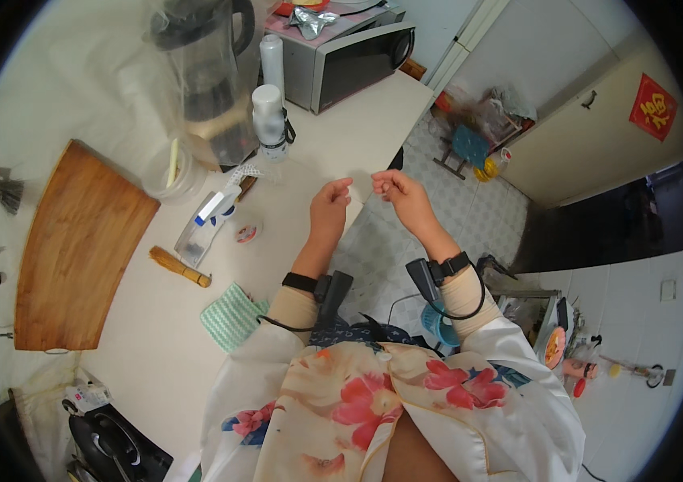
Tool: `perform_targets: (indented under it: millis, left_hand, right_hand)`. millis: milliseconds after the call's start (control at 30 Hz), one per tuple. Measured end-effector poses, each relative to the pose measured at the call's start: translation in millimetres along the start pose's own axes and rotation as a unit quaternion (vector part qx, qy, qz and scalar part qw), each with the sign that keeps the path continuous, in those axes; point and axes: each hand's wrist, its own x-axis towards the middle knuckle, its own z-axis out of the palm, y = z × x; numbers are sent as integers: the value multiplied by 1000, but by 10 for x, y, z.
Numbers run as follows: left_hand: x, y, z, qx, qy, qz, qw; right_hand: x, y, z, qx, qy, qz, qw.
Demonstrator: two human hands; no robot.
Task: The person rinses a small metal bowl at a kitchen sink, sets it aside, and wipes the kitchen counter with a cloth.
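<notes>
My left hand (330, 208) is raised near the edge of the pale countertop (284, 259), its fingers loosely curled with nothing in them. Across a small gap, my right hand (405, 199) hovers above the tiled floor, also empty, its fingers bent towards the left one. Both wrists wear black straps with devices and cables. Left of my left hand lie a small round container (246, 233), a clear plastic box (198, 235) and a short straw brush (180, 267). A green-and-white striped cloth (234, 316) rests by my left sleeve.
A wooden cutting board (85, 253) leans at the left wall. Farther back stand a blender (209, 90) under plastic, a white-capped bottle (269, 123) and a microwave oven (353, 66). A blue stool (470, 143) and an oil bottle (493, 165) are on the floor, right.
</notes>
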Motion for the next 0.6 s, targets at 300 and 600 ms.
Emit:
perform_targets:
  millis: [300, 600]
  left_hand:
    - [502, -111, -142, 96, 66, 1, 993]
    - [586, 90, -32, 88, 115, -20, 989]
  right_hand:
    - [671, 28, 130, -194, -17, -97, 976]
    - [986, 85, 89, -196, -62, -117, 972]
